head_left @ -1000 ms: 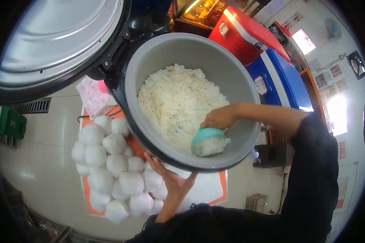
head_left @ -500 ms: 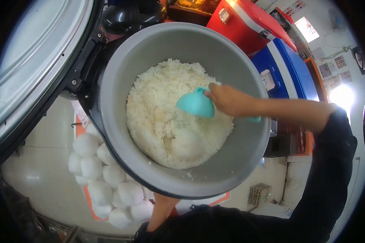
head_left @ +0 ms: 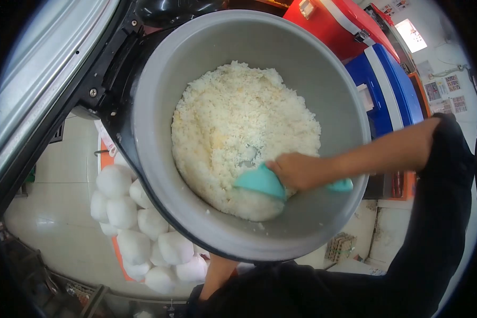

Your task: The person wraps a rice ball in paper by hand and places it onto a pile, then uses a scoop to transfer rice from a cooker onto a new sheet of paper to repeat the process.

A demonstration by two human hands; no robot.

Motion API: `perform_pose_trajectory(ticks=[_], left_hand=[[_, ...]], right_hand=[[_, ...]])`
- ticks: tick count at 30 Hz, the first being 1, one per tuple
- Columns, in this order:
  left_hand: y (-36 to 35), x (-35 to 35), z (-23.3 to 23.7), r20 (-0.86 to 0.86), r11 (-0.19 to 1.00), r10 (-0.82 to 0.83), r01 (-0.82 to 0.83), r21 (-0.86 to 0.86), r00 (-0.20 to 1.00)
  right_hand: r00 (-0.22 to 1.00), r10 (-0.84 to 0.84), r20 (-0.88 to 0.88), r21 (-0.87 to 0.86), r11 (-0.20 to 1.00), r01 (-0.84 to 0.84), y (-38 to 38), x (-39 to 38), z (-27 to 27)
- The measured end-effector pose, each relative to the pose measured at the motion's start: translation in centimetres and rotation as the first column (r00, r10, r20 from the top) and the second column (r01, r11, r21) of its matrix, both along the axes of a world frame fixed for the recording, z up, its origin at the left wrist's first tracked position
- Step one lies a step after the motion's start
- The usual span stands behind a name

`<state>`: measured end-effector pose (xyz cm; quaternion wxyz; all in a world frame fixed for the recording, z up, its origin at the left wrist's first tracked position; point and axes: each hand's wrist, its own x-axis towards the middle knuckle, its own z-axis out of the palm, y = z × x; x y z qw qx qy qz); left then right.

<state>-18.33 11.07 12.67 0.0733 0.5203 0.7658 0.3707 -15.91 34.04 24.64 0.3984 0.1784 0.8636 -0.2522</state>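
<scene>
Head view: my right hand (head_left: pixel 298 171) grips the scoop (head_left: pixel 261 182) at the rice (head_left: pixel 238 116) inside the pot (head_left: pixel 328 79) – the raised lid (head_left: pixel 45 69) apparently leaves access free from above. My left hand is hidden behind the pot; its grip I cannot tell.

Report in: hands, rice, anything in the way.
Right hand gripping turquoise scoop at the rice. Left hand hidden behind pot. Lid open, not in the way.

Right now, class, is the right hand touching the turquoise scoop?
Touching: the head view shows the right hand closed around the turquoise scoop, which emerges on both sides.
</scene>
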Motion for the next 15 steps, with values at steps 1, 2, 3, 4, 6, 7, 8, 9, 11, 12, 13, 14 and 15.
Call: perform_pose_trajectory(ticks=[1, 2, 3, 4, 6, 7, 8, 9, 11, 12, 13, 14, 15], left_hand=[[-0.1, 0.0, 0.1, -0.012, 1.0, 0.0, 0.0, 0.001, 1.0], [0.0, 0.0, 0.2, -0.026, 1.0, 0.002, -0.002, 0.001, 1.0], [-0.1, 0.0, 0.3, -0.025, 1.0, 0.002, -0.002, 0.005, 1.0], [-0.2, 0.1, 0.5, -0.031, 1.0, -0.004, 0.004, 0.005, 1.0], [-0.3, 0.2, 0.6, 0.051, 1.0, -0.007, 0.006, 0.023, 0.999], [-0.3, 0.0, 0.5, 0.132, 0.999, -0.002, -0.003, 0.041, 0.991], [-0.3, 0.0, 0.4, 0.214, 0.998, 0.006, -0.019, 0.056, 0.977], [-0.5, 0.1, 0.2, 0.295, 0.997, 0.009, -0.03, 0.066, 0.955], [-0.9, 0.6, -0.9, 0.361, 0.996, 0.016, -0.046, 0.077, 0.932], [-1.2, 1.2, -2.6, 0.288, 0.989, 0.022, -0.062, 0.131, 0.957], [-1.4, 1.4, -4.2, 0.211, 0.979, 0.034, -0.075, 0.191, 0.977], [-1.5, 1.2, -5.7, 0.195, 0.979, 0.036, -0.074, 0.19, 0.98], [-1.5, 0.9, -6.8, 0.073, 0.982, 0.036, -0.049, 0.182, 0.997]], right_hand=[[1.0, 0.0, 0.003, -0.001, 1.0, 0.0, -0.7, 0.7, 0.4], [1.0, -0.008, -0.03, 0.002, 1.0, 0.008, -1.6, 0.9, 1.8], [0.998, -0.015, -0.068, 0.008, 1.0, 0.016, -2.1, 0.8, 3.2], [0.997, -0.022, -0.07, 0.007, 1.0, 0.023, -2.5, 0.7, 4.3], [0.867, -0.442, 0.229, -0.027, 0.888, 0.46, -3.2, -0.5, 6.8], [0.869, -0.443, 0.221, -0.025, 0.888, 0.459, -3.7, -1.0, 8.3], [0.889, -0.423, 0.174, -0.029, 0.9, 0.434, -4.2, -1.6, 9.9], [0.905, -0.405, 0.128, -0.036, 0.91, 0.413, -4.8, -2.0, 10.6], [0.923, -0.384, -0.001, -0.002, 0.923, 0.384, -6.1, -2.1, 8.8], [0.926, -0.358, -0.122, 0.033, 0.931, 0.364, -6.8, -1.8, 8.2], [0.925, -0.354, -0.136, 0.026, 0.932, 0.361, -7.1, -1.5, 8.5], [0.93, -0.304, -0.209, 0.04, 0.947, 0.319, -7.4, -1.4, 8.8], [0.928, -0.251, -0.276, 0.06, 0.959, 0.277, -7.5, -1.1, 8.9]])
